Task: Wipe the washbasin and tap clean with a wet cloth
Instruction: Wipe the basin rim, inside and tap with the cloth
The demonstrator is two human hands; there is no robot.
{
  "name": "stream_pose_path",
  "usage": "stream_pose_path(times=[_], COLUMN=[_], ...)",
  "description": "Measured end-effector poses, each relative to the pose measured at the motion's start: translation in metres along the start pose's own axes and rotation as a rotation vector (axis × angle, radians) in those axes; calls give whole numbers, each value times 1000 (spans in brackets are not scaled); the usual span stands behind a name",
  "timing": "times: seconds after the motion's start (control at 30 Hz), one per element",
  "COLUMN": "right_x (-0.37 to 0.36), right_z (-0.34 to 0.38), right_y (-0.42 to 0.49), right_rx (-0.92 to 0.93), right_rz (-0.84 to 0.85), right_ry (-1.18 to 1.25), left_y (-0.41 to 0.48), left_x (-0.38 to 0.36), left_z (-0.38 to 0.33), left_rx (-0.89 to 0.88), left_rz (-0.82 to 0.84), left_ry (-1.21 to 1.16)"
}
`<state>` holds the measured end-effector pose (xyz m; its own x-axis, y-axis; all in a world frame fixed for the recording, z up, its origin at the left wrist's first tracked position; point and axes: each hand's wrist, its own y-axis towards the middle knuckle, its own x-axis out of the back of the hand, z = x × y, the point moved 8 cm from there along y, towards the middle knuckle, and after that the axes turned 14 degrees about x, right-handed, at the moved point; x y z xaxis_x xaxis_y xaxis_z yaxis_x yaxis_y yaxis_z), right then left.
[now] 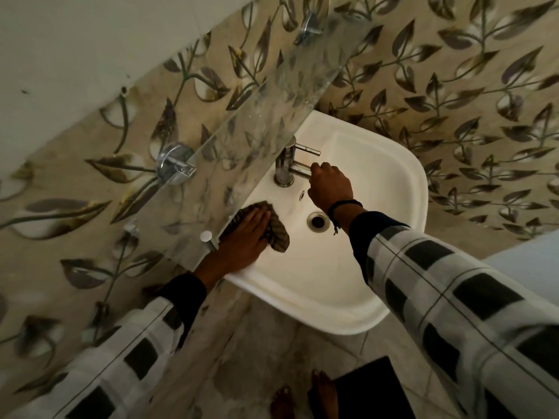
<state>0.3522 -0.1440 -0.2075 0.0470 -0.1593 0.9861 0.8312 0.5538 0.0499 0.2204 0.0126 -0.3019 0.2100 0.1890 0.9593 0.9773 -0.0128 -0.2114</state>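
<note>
Cloth: lay on the ledge of the basin, below and left of the tap. My left hand lay flat on top, fingers straight and pressing down, nothing pinched. I judged the cloth soft, limp and light, and it should cling and drag if soaked. The dim light did not let me tell whether it was wet. A flat palm suited the ledge. For the tap's round body it would want bunching in the fingers.

Right hand: just right of the tap, fingers clenched round its lower bar. I could not tell whether that bar was spout or lever. A second bar stuck out above it.

Tap: chrome, rigid and fixed, probably slick once wet. The basin was glazed white, hard and smooth. The drain sat below and right of the tap.

In the way: a glass shelf overhung the tap's back and left side and hid the rear of the ledge. The cloth hand sat right at its edge, so I judged knuckles could knock the glass. A chrome bracket sat well left of the tap. A dark mat lay on the floor far below it.
</note>
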Motion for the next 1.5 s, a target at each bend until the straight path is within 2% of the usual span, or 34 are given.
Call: stream_pose_path(times=[0.07,0.17,0.37,0.57,0.73,0.93,1.1,1.2,1.27,1.37,1.43,1.5], right_x=[0,0,1,2,1,0,1,1,1,0,0,0], right_z=[0,0,0,1,1,1,1,1,1,1,0,0], right_y=[0,0,0,0,0,2,1,1,1,1,1,2], right_rx=[-2,-5,-8,-10,-14,-12,-21,-22,-21,-18,-17,-14], right_rz=[6,13,5,-5,10,-1,-1,7,12,9,4,2], right_ry=[-1,-4,0,-11,-27,-35,-33,-37,-38,-43,-40,-38], left_y=[-28,-64,-80,-109,-87,-109,-132,-137,-134,-121,-113,-110], left_x=[-5,1,-6,-9,-8,-18,-30,-34,-33,-18,-3,5], left_z=[7,8,15,10,14,-7,-61,-74,-62,-16,14,23], left_rx=[-10,67,336,394,437,298,110,75,120,280,396,421], left_rz=[21,-65,-83,-105,-46,5,9,10,-15,-29,-58,-107], left_ry=[57,50,43,-8,36,171,149,152,160,238,200,135])
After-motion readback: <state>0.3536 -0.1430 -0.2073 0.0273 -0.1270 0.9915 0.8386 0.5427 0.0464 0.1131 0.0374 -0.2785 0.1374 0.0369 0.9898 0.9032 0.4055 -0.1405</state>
